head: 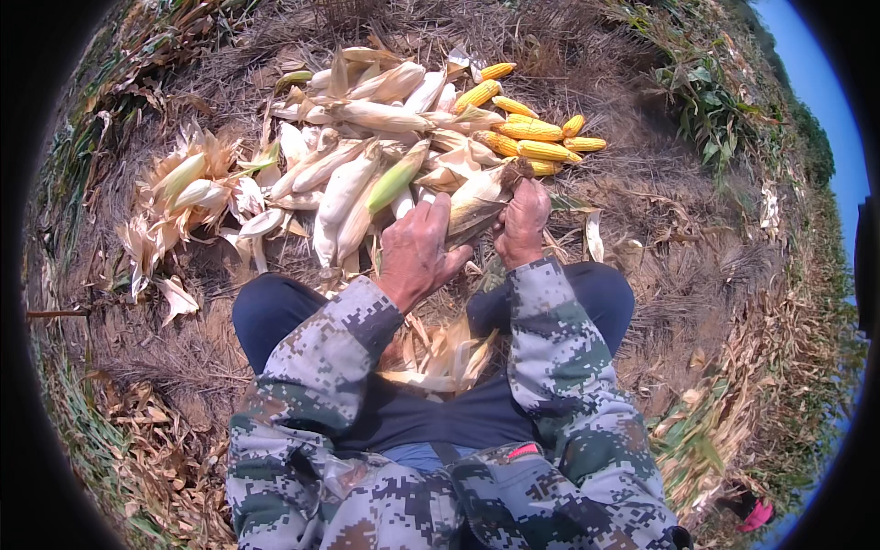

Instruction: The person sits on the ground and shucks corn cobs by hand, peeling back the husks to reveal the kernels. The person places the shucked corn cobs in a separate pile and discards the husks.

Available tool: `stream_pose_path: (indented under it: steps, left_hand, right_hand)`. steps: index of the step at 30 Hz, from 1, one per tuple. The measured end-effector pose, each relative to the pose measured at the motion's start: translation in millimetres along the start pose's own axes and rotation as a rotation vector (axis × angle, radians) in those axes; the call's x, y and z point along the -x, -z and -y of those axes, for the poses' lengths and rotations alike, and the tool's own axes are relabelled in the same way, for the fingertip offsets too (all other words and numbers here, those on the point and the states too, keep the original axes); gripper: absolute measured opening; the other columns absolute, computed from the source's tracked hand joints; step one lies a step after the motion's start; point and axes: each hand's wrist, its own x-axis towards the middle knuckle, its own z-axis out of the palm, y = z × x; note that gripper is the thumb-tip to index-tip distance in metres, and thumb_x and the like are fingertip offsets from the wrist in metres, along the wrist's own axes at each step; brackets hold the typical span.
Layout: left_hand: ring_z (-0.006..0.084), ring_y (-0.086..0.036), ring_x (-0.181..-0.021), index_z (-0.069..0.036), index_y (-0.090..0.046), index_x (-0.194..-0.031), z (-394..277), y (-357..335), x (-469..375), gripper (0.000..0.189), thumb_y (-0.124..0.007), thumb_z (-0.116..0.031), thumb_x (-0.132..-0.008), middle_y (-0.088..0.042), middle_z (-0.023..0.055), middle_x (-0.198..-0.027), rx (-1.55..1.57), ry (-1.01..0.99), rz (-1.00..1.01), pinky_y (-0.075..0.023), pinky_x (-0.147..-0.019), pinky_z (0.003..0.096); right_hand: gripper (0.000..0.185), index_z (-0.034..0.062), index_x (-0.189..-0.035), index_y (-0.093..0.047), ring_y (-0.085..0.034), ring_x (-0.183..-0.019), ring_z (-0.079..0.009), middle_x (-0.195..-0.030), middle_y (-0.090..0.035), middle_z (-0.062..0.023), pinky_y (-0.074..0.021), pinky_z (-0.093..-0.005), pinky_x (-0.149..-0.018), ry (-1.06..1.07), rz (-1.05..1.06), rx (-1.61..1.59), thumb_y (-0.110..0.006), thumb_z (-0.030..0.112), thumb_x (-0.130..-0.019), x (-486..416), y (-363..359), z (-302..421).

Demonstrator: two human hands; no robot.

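Note:
An ear of corn in its dry husk (476, 202) is held between my two hands, its dark silk tuft (517, 173) pointing away to the upper right. My left hand (421, 249) grips the ear's lower left side. Up near the tuft, the fingers of my right hand (523, 223) are closed on the husk. Just beyond lies a heap of unhusked ears (378, 115) with pale, dry husks. One greener ear (399, 176) rests on its near side. To the heap's right are several bare yellow cobs (529, 130).
Stripped husks (180, 199) form a loose pile on the left. More husks (443, 354) lie between my bent legs. Dry straw covers the soil (660, 213). Green corn plants (711, 103) stand at the upper right, and dry leaves (155, 440) lie at the lower left.

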Motion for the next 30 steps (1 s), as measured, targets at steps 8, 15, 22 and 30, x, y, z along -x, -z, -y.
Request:
stream_pose_path:
  steps: [8, 15, 22, 30]
  left_hand:
    - [0.0282, -0.072, -0.107, -0.001, -0.057, -0.135, -2.2, -16.9, 2.5, 0.072, -0.088, -0.038, -0.082, -0.072, 0.0179, -0.118, 0.767, 0.227, -0.051, -0.0576, -0.089, 0.0368]
    - [0.0206, -0.066, -0.112, 0.003, -0.054, -0.140, 2.6, -5.4, -14.1, 0.079, -0.077, -0.055, -0.093, -0.070, 0.0174, -0.121, 0.927, 0.369, -0.013, -0.0527, -0.099, 0.0356]
    - [0.0149, -0.062, -0.090, 0.000, -0.064, -0.121, 16.2, -7.8, -20.5, 0.038, -0.063, -0.035, -0.107, -0.069, 0.0092, -0.098, 0.904, 0.340, -0.141, -0.0524, -0.081, 0.0331]
    - [0.0150, -0.056, -0.070, 0.003, -0.068, -0.091, 47.6, -2.3, -34.8, 0.033, -0.056, -0.024, -0.106, -0.067, 0.0113, -0.073, 0.728, 0.464, -0.297, -0.0471, -0.065, 0.0349]
  right_hand:
    - [0.021, 0.0036, -0.096, -0.063, -0.042, -0.040, -0.0070, -0.064, -0.055, 0.0007, -0.0390, -0.0234, -0.037, -0.295, -0.051, -0.500, -0.050, 0.017, -0.103, -3.9, -2.2, 1.3]
    - [0.023, 0.0008, -0.098, -0.060, -0.045, -0.046, -0.0074, -0.075, -0.059, -0.0047, -0.0442, -0.0242, -0.042, -0.249, 0.075, -0.606, -0.042, 0.015, -0.104, 9.7, -13.9, 6.0]
    - [0.019, 0.0056, -0.105, -0.056, -0.041, -0.045, -0.0075, -0.081, -0.061, -0.0075, -0.0407, -0.0260, -0.039, -0.255, 0.068, -0.343, -0.040, 0.016, -0.104, 48.9, -36.9, -6.3]
    - [0.017, 0.0045, -0.096, -0.055, -0.041, -0.044, -0.0093, -0.075, -0.060, -0.0096, -0.0383, -0.0247, -0.039, -0.404, 0.291, -0.146, -0.041, 0.012, -0.103, 84.3, -21.1, -6.1]
